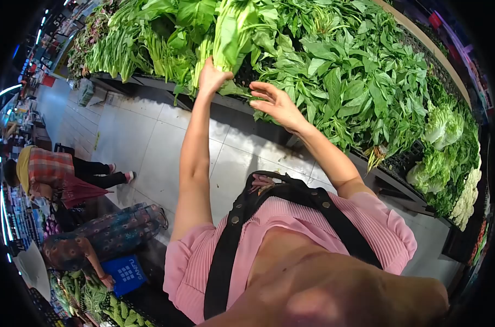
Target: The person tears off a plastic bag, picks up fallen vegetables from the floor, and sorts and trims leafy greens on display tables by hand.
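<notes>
Vegetable display (401, 184) carries piled greens (345, 82) and lettuce (444, 128). Left hand (212, 80): fingers closed around leafy bunch (229, 38). Right hand (279, 108): fingers partly open, apparently empty, near greens.

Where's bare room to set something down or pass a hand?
Pale grey floor tiles lie bare between both forearms, bordered by the dark vegetable stand. A hand might pass between the left hand, gripping green leafy stalks, and the open right hand. Crowded: the stand, heaped with leafy greens.

Plaid-shirted person (51, 168), blue SANFU bag (122, 276), tiled floor (163, 144).
</notes>
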{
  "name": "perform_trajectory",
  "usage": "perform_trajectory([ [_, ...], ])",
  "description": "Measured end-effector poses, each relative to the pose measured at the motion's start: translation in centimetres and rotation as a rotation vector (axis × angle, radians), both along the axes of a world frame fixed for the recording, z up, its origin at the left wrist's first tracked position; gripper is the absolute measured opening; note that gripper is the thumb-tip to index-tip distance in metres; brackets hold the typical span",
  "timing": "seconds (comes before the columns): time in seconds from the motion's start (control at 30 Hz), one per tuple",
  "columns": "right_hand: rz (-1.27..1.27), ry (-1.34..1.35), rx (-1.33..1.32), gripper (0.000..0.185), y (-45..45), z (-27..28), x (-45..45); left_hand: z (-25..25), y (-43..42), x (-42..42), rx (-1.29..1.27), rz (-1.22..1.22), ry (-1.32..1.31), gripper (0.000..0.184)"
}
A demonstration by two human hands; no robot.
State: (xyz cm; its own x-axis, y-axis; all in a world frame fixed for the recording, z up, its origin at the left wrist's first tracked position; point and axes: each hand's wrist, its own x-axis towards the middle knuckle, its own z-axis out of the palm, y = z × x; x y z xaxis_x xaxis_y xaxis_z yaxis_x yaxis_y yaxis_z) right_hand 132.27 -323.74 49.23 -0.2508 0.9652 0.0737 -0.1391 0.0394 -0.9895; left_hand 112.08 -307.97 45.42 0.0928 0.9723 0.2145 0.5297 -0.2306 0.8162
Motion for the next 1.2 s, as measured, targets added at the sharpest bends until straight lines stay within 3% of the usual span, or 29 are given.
perform_trajectory([
  [0.03,-0.011,0.017,0.010,0.053,0.6,0.0,-0.5,2.8,-1.8,0.2,-0.183,-0.113,-0.361,0.052],
  [0.17,-0.082,0.065,-0.004,0.051,2.9,-0.9,-0.9,9.5,-3.3,-1.9,-0.180,-0.194,-0.539,0.043],
  [0.3,-0.276,0.127,0.031,0.052,6.5,-2.5,-2.1,12.5,-1.0,-6.0,-0.139,-0.265,-0.710,0.041],
  [0.43,-0.493,0.076,0.015,0.076,12.2,-3.6,-5.9,14.0,1.9,-10.8,-0.106,-0.324,-0.956,0.050],
  [0.5,-0.527,0.270,-0.009,0.071,14.5,-3.7,-7.8,14.7,3.2,-12.9,-0.086,-0.423,-1.058,0.057],
  [0.53,-0.662,0.206,0.011,0.071,16.6,-5.9,-8.6,15.3,3.1,-13.2,-0.072,-0.451,-1.069,0.053],
  [0.63,-1.023,0.023,0.087,0.080,18.7,-9.0,-10.9,13.2,4.2,-14.0,-0.056,-0.378,-0.893,0.058],
  [0.7,-1.017,0.183,0.038,0.084,17.8,-6.1,-12.2,10.4,4.3,-13.1,-0.095,-0.281,-0.661,0.062],
  [0.77,-0.992,0.165,0.137,0.087,19.8,-8.5,-12.5,5.7,5.7,-12.7,-0.145,-0.255,-0.674,0.065],
  [0.8,-0.906,0.081,0.107,0.084,19.8,-7.6,-12.3,0.7,8.1,-14.1,-0.187,-0.220,-0.398,0.065],
  [0.87,-0.819,0.017,0.167,0.077,20.3,-6.1,-12.9,1.2,8.0,-14.0,-0.285,-0.191,-0.584,0.062],
  [0.93,-0.810,0.052,0.345,0.067,21.4,-6.0,-14.5,2.7,7.5,-13.8,-0.152,-0.148,-0.593,0.057],
  [0.97,-0.889,-0.161,0.407,0.066,20.7,-3.2,-16.6,3.2,7.4,-13.9,-0.155,-0.123,-0.592,0.057],
  [1.0,-0.981,-0.373,0.461,0.065,19.9,-0.3,-18.8,3.7,7.6,-14.0,-0.106,-0.165,-0.598,0.063],
  [1.03,-0.966,-0.310,0.480,0.066,20.3,1.1,-19.9,4.0,8.1,-14.2,-0.053,-0.205,-0.606,0.069],
  [1.07,-0.991,-0.481,0.652,0.066,21.1,1.1,-20.4,3.7,8.8,-14.1,0.131,-0.254,-0.686,0.088],
  [1.1,-1.001,-0.655,0.824,0.066,21.7,1.0,-20.6,3.6,9.5,-14.6,0.294,-0.152,-0.418,0.108],
  [1.13,-0.899,-0.711,0.693,0.067,21.4,1.1,-20.9,6.4,8.4,-14.0,0.403,-0.082,-0.132,0.121],
  [1.17,-0.849,-0.706,0.579,0.066,21.2,0.6,-21.4,7.9,8.4,-13.3,0.464,-0.062,0.006,0.130],
  [1.2,-0.860,-0.738,0.643,0.069,21.5,-0.5,-21.6,8.8,8.8,-12.5,0.435,-0.060,0.075,0.135],
])
